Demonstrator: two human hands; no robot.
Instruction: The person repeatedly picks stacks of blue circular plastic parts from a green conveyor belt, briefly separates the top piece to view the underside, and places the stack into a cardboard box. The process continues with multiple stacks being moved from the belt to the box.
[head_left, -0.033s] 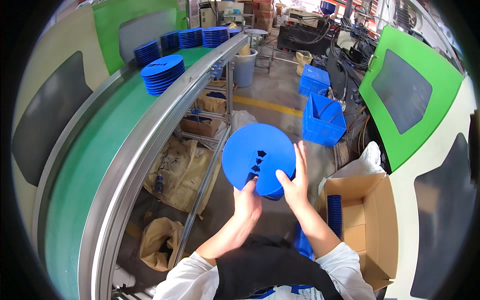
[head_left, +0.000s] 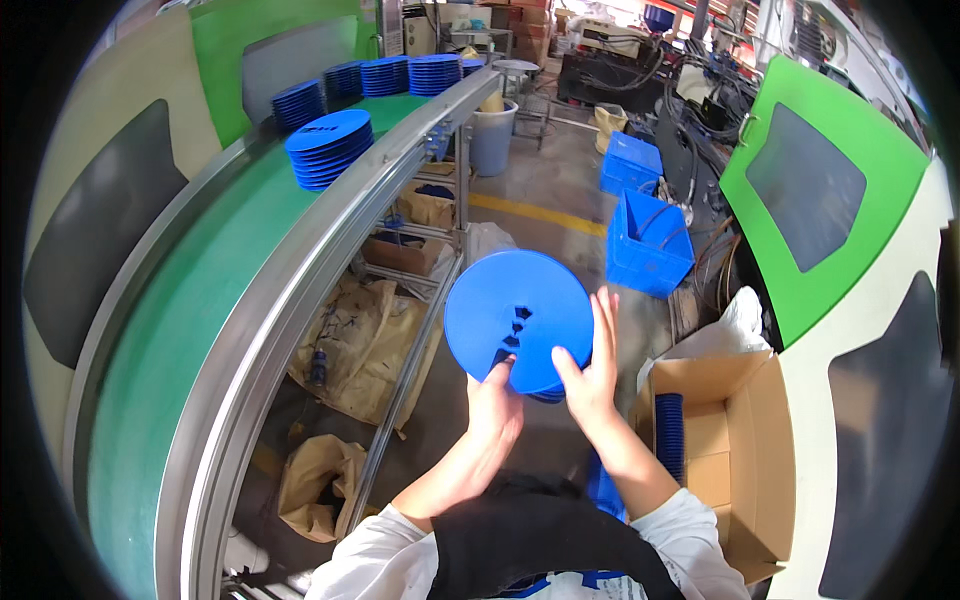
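Both hands, left hand [head_left: 493, 405] and right hand [head_left: 590, 375], grip a stack of blue discs [head_left: 517, 318] (cardboard box [head_left: 740, 470] right).

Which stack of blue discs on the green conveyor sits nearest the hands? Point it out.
The stack of blue discs standing alone on the green belt, ahead of the row further back. It lies closest to both hands.
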